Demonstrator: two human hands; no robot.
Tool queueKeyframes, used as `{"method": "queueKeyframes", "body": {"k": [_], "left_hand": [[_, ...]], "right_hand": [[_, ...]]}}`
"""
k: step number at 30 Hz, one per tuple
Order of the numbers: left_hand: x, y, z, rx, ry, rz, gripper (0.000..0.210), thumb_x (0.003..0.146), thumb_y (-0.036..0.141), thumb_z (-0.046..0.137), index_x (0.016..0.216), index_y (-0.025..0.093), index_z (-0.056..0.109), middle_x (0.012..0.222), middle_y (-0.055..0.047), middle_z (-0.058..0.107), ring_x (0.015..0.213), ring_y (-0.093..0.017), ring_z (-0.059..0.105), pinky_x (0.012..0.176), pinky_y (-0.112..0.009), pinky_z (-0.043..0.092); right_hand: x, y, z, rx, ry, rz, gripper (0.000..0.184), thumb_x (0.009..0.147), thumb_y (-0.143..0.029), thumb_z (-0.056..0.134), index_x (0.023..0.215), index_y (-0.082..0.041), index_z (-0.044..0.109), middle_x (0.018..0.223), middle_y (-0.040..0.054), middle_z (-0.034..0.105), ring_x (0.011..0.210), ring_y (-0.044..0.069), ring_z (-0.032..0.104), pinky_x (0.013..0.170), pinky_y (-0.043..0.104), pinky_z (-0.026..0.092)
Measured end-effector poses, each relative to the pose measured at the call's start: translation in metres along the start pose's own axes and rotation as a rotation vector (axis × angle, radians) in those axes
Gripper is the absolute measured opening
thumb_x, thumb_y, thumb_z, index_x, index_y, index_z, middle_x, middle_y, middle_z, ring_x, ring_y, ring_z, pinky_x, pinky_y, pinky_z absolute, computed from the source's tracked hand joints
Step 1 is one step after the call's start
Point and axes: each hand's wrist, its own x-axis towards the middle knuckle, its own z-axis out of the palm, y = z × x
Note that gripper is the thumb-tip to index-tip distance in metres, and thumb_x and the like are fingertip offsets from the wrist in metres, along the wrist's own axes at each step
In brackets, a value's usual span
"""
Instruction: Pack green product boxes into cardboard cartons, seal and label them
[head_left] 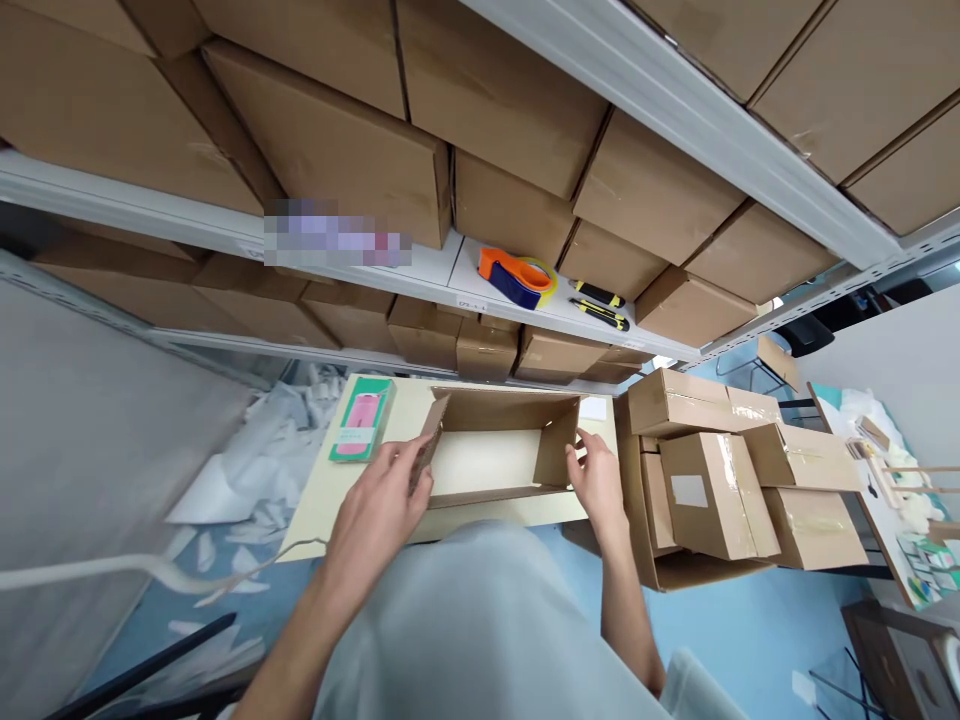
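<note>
An unfolded cardboard box (506,410) stands on the pale yellow table (315,505), its top facing up. Through it a pale surface shows, so it may have no closed bottom; I cannot tell for certain. My left hand (384,492) grips the box's left wall, thumb at the near corner and fingers over the side. At the opposite end, my right hand (598,478) pinches the right wall between thumb and fingers. Left of the box lies a green package with a pink item (361,420) visible in its front.
Shelves packed with cardboard boxes rise behind the table. On one shelf (465,265) lie an orange and blue tape dispenser (517,277) and two yellow-black utility knives (598,303). A large carton (652,570) of taped boxes stands right; white scraps (240,490) litter the left floor.
</note>
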Motion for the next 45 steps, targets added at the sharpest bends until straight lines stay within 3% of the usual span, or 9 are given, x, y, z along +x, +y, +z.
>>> {"method": "queueKeyframes", "body": {"k": [8,12,19,26,30,36,40,43,45], "left_hand": [[0.007,0.0,0.009,-0.012,-0.155,0.006,0.054,0.102,0.05,0.051,0.145,0.028,0.076,0.119,-0.009,0.076,0.1,-0.029,0.077,0.088,-0.037,0.06],[0.016,-0.009,0.008,-0.095,-0.275,0.065,0.047,0.098,0.058,0.058,0.122,0.029,0.086,0.12,-0.01,0.083,0.114,-0.033,0.077,0.106,-0.042,0.059],[0.013,-0.026,0.008,-0.106,-0.357,0.022,0.054,0.095,0.068,0.058,0.119,0.03,0.089,0.136,-0.008,0.084,0.146,-0.038,0.065,0.131,-0.054,0.045],[0.026,-0.028,0.024,-0.022,-0.183,-0.021,0.063,0.105,0.065,0.049,0.142,0.022,0.077,0.135,-0.02,0.08,0.139,-0.044,0.068,0.118,-0.056,0.054],[0.036,-0.041,0.051,-0.014,0.138,-0.02,0.111,0.101,0.077,0.059,0.172,-0.004,0.033,0.172,-0.045,0.039,0.162,-0.055,0.045,0.126,-0.067,0.044],[0.043,-0.068,0.068,-0.061,0.213,0.293,0.134,0.091,0.078,0.078,0.181,0.008,0.007,0.18,-0.039,0.032,0.171,-0.05,0.034,0.135,-0.065,0.037],[0.041,-0.075,0.067,-0.118,0.293,0.296,0.106,0.093,0.07,0.082,0.17,0.015,0.036,0.166,-0.03,0.058,0.157,-0.044,0.056,0.129,-0.062,0.048],[0.033,-0.077,0.066,-0.196,0.34,0.236,0.041,0.105,0.057,0.072,0.126,0.023,0.066,0.141,-0.018,0.074,0.139,-0.036,0.07,0.124,-0.058,0.054],[0.027,-0.079,0.067,-0.221,0.321,0.161,0.028,0.108,0.051,0.064,0.1,0.024,0.067,0.131,-0.015,0.076,0.134,-0.034,0.072,0.122,-0.057,0.055]], "right_hand": [[0.0,0.005,0.011,0.182,-0.263,-0.101,0.044,0.103,-0.043,0.072,0.145,-0.031,0.079,0.133,0.0089,0.075,0.084,0.023,0.079,0.086,0.038,0.064],[0.009,0.018,0.022,0.28,-0.397,-0.127,0.036,0.105,-0.056,0.073,0.127,-0.031,0.088,0.145,0.009,0.076,0.12,0.031,0.08,0.108,0.043,0.062],[0.026,0.036,0.008,0.527,-0.623,-0.102,0.087,0.064,-0.066,0.105,0.139,-0.028,0.082,0.145,0.0111,0.079,0.13,0.037,0.076,0.115,0.051,0.06],[0.047,0.027,0.034,0.191,-0.186,-0.088,0.062,0.087,-0.079,0.086,0.111,-0.022,0.079,0.11,0.0136,0.079,0.103,0.033,0.072,0.101,0.048,0.059],[0.053,0.031,0.068,0.155,0.076,-0.023,0.094,0.089,-0.086,0.078,0.149,-0.016,0.061,0.141,0.0252,0.069,0.126,0.04,0.068,0.11,0.051,0.056],[0.05,0.05,0.087,0.327,0.172,-0.197,0.126,0.091,-0.078,0.084,0.179,-0.017,0.017,0.166,0.0276,0.056,0.152,0.04,0.056,0.125,0.056,0.049],[0.049,0.059,0.087,0.377,0.255,-0.253,0.079,0.101,-0.072,0.074,0.157,-0.021,0.053,0.147,0.0208,0.069,0.138,0.036,0.067,0.116,0.055,0.056],[0.045,0.061,0.083,0.382,0.245,-0.299,0.038,0.112,-0.06,0.058,0.113,-0.024,0.07,0.132,0.0168,0.074,0.128,0.033,0.071,0.112,0.052,0.058],[0.041,0.061,0.08,0.348,0.2,-0.284,0.034,0.114,-0.053,0.055,0.098,-0.025,0.068,0.133,0.0166,0.072,0.129,0.031,0.07,0.113,0.051,0.056]]}}
